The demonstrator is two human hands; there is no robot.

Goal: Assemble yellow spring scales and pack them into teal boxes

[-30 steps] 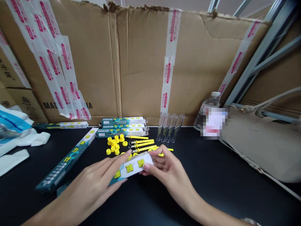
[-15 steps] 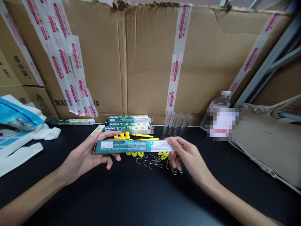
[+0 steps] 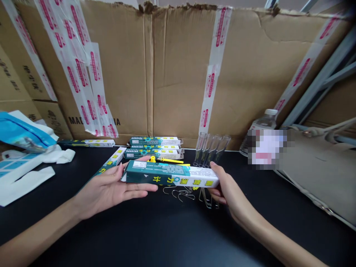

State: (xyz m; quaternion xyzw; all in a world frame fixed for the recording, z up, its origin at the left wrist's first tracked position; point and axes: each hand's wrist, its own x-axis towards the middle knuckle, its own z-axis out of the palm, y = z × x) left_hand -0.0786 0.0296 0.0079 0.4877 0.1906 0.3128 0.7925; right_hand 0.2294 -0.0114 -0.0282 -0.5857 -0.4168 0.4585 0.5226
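Note:
A long green-and-white printed box [image 3: 172,175] is held level above the black table, between both hands. My left hand [image 3: 107,191] supports its green end, with the thumb near the top and the fingers stretched beneath. My right hand [image 3: 229,191] grips the white end between thumb and fingers. Behind the held box lie yellow rods [image 3: 171,161] and a yellow cap [image 3: 152,158]. Metal hooks [image 3: 182,193] and bent metal wires [image 3: 206,200] lie below and beside it, partly hidden by the box and my right hand.
Similar boxes [image 3: 152,153] are stacked at the back, and another box [image 3: 111,161] lies slanted on the left. Clear tubes [image 3: 211,150] stand behind my right hand. A plastic bottle [image 3: 264,119] and a beige bag [image 3: 319,170] are on the right; blue-white packaging [image 3: 25,137] is left.
The held box has rolled, so its side with large yellow characters now shows. It has shifted slightly right and nearer. The fingers of my left hand have straightened beneath it.

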